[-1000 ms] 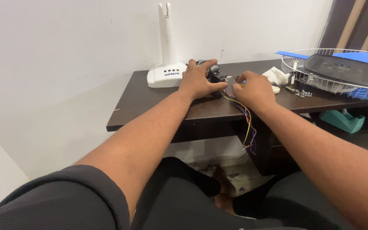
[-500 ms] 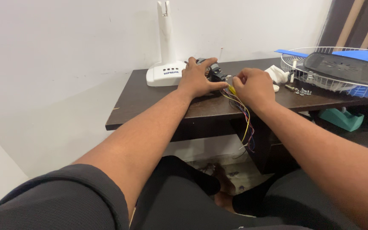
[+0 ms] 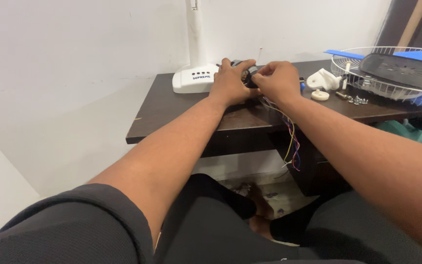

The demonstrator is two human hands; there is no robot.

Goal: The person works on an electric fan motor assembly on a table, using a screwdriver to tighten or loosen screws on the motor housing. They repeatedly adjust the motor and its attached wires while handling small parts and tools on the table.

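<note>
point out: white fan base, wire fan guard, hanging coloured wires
white plastic fan base (image 3: 191, 79), head view, front panel.
round wire fan guard (image 3: 367, 84), head view, lower rim.
hanging coloured wires (image 3: 292, 142), head view, mid-run below desk edge.

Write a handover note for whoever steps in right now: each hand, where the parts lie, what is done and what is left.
Left hand: clamped over the dark motor part on the dark table.
Right hand: fingers pinched at the same part, where the coloured wires leave it and hang over the table edge.
Nearby: white fan base to the left; white plastic pieces, loose screws and wire fan guard to the right.
Done: fan is apart, guard and screws off.
Left: the work at the motor's wires; the hands hide the exact spot.
</note>
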